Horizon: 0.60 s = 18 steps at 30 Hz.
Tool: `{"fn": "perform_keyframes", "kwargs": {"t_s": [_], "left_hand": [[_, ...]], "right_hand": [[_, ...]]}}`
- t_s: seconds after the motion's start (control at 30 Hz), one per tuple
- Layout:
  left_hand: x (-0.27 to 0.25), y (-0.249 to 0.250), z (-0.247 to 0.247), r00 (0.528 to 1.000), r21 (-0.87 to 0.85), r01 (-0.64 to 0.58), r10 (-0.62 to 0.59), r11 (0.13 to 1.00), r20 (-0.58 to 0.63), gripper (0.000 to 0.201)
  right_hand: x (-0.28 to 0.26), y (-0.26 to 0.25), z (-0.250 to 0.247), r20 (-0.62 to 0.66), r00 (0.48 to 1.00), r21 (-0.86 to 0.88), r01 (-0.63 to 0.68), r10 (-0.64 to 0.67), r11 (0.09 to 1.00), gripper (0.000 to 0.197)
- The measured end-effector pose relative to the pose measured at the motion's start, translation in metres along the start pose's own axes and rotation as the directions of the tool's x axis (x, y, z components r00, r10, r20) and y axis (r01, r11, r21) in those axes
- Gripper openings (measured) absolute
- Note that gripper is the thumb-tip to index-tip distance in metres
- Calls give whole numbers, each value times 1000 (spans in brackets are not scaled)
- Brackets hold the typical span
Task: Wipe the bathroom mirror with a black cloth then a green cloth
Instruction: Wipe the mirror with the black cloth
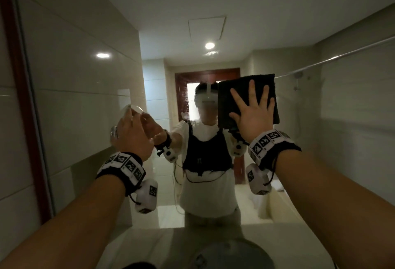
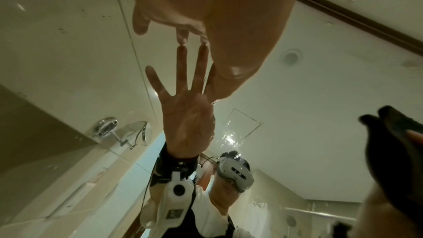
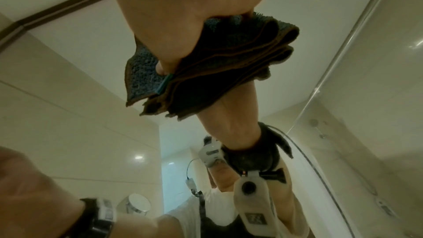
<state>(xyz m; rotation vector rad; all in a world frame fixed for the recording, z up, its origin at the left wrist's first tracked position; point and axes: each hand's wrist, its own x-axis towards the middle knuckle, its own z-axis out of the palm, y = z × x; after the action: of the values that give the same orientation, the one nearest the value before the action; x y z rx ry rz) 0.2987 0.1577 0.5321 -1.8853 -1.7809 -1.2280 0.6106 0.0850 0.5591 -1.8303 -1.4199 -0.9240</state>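
Note:
The bathroom mirror (image 1: 213, 59) fills the view ahead and shows a person's reflection. A folded black cloth (image 1: 239, 95) lies flat against the glass at head height. My right hand (image 1: 252, 106) presses it there with spread, straight fingers. In the right wrist view my palm covers the black cloth (image 3: 228, 61), whose folded layers hang out below. My left hand (image 1: 132, 132) reaches out to the left, and its straight fingertips (image 2: 183, 40) touch the mirror (image 2: 297, 115) and meet their own reflection. It holds nothing. No green cloth is in view.
A small round swivel mirror (image 1: 130, 108) on a chrome arm sticks out just behind my left hand. A sink basin (image 1: 235, 253) and pale counter lie below. A tiled wall and a brown frame (image 1: 19, 119) stand at the left.

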Motion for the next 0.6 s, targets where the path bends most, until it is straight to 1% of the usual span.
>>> {"fn": "perform_keyframes", "kwargs": {"t_s": [0.07,0.17,0.33,0.5,0.6], "left_hand": [[0,5,-3,999,-7,39,-38,999,13,88],[2,7,-6,993,-10,89,-88,996,75,84],[5,3,-8,988,5,109,-109,994,110,76],[11,-1,-8,997,6,65,-66,998,38,68],[14,-9,-7,999,-1,36,-36,999,6,66]], "right_hand": [[-2,12,1,-13,1000,-15,12,-12,1000,70],[-2,18,1,-46,998,-19,35,-36,999,69],[-2,19,3,-45,998,8,51,-50,999,69],[4,14,1,-78,997,15,24,-23,1000,68],[13,-1,-2,-95,994,34,-44,48,998,69]]}}
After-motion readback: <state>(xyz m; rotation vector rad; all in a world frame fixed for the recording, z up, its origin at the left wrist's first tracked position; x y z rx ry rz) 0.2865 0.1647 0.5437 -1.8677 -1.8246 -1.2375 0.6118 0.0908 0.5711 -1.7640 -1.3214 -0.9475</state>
